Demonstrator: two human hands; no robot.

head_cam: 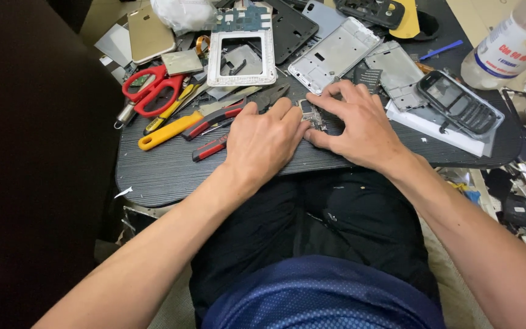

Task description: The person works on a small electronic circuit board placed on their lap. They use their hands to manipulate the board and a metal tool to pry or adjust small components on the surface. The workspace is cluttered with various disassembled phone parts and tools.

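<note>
My left hand (262, 141) and my right hand (355, 125) lie close together on a dark oval board (165, 170) across my lap. Between their fingertips sits a small metal phone part (313, 114); both hands pinch or press it, and most of it is hidden under the fingers. Red-handled pliers (223, 116) lie just left of my left hand, their jaws pointing toward it.
Red scissors (151, 91), a yellow-handled tool (168, 130), a white phone frame (241, 58), a silver frame (334, 53), a gold phone (149, 33) and an old keypad phone shell (461, 102) crowd the board's far half. A plastic bottle (509, 45) stands at right.
</note>
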